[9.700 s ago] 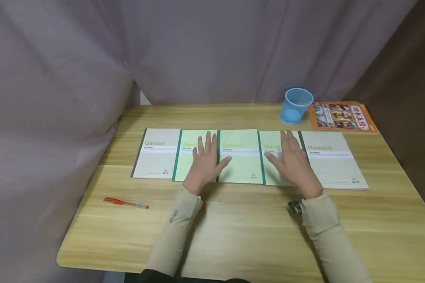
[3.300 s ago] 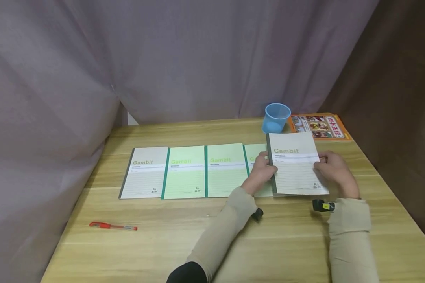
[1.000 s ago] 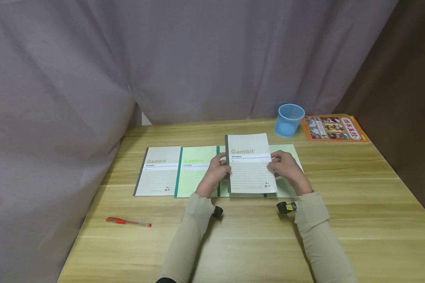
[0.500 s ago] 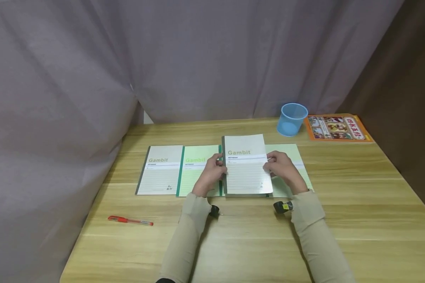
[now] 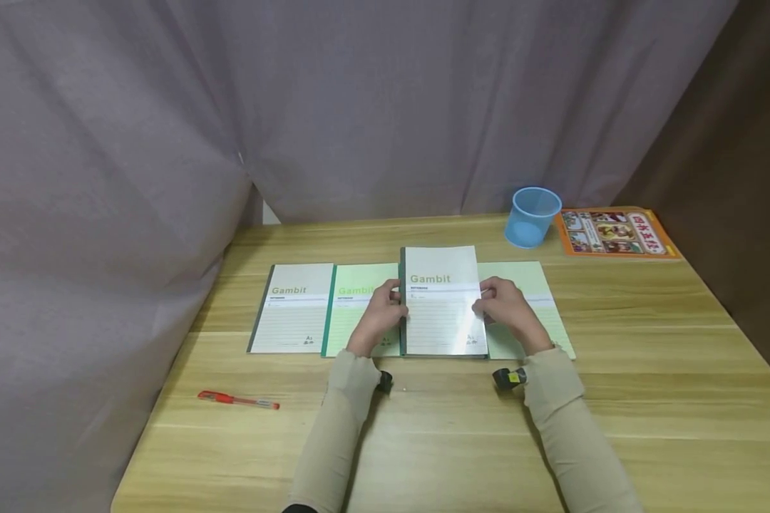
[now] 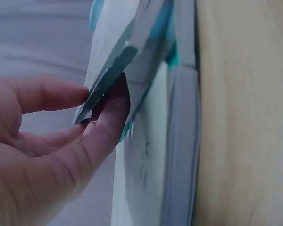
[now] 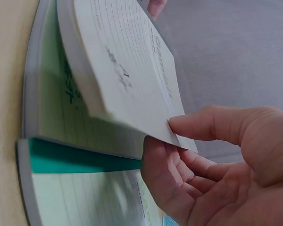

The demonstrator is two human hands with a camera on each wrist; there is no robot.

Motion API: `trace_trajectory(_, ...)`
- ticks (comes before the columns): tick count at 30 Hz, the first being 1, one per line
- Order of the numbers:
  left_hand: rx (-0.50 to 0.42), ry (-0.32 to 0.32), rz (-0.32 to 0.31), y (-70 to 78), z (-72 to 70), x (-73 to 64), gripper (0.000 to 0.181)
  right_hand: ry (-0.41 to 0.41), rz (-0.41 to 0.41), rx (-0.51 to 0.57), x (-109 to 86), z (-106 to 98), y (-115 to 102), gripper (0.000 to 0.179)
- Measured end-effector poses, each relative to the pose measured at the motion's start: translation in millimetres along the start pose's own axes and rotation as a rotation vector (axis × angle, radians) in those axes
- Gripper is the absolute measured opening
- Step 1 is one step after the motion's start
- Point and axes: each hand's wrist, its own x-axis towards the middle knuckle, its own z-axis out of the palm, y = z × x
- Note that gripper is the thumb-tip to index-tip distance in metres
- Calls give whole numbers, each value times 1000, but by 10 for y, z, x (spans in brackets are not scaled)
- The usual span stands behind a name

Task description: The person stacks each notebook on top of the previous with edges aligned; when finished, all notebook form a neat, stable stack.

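My forearms, in beige sleeves [image 5: 567, 434], are slanting forward and inward above a wooden table [image 5: 449, 456]. My left hand [image 5: 377, 313] is pinching the grey spine edge of a white Gambit notebook [image 5: 443, 306]; my right hand [image 5: 508, 310] is pinching its opposite edge. On each side the thumb is pressing the cover while fingers are curling underneath.

The held notebook is sitting between my hands, tilted, with a gap showing above the covered green notebook [image 7: 80, 129]; I cannot tell whether the two are touching anywhere. To the left, another green notebook [image 5: 353, 274] and a flat white notebook [image 5: 289, 310] are lying side by side. On the right, a third green notebook [image 5: 532, 285] is lying partly behind my right hand.

Wood is stretching from the row's near edge toward me, with a red pen [image 5: 237, 400] lying at left. Near the far edge, a blue cup [image 5: 531, 222] is standing beside an orange book [image 5: 616, 231].
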Motion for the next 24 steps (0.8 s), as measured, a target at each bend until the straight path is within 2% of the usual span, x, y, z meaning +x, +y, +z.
trace_trajectory(9,139,35,40,-18,-6,13,66,8,1,-39,75,22,64,51)
trace_trajectory(16,217,55,71,-42,-3,40,62,22,-3,-158,128,26,103,49)
trace_trajectory(24,262,54,60,-54,-11,46,59,33,-20,-224,156,43,136,47)
